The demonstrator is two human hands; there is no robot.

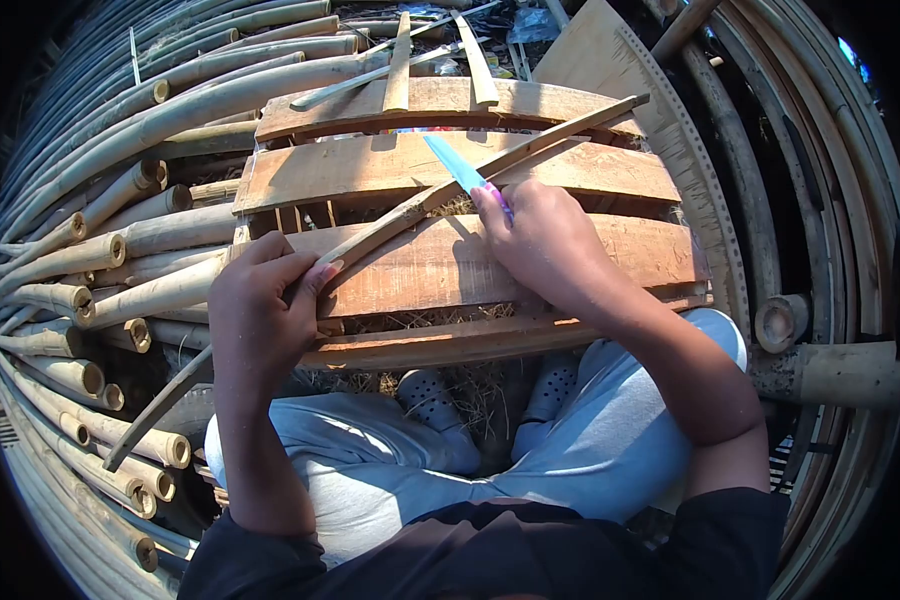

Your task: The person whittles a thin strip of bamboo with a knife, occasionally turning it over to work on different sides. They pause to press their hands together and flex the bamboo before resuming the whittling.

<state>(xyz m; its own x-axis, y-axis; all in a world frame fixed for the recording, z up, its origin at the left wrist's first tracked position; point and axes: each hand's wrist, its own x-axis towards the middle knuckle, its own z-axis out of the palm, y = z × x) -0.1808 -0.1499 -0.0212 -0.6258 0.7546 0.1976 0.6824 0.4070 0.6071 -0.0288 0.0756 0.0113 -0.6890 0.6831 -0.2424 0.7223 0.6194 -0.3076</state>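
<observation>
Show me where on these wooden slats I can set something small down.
Bare: the second slat from the far side, left of the knife, and the right end of the third slat, beyond the right hand. Crowded: the far slat, where pale strips lie, and the middle, where the long strip runs from the left hand past the knife.

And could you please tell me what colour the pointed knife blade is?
The pointed knife blade looks light blue, showing best in the head view.
</observation>
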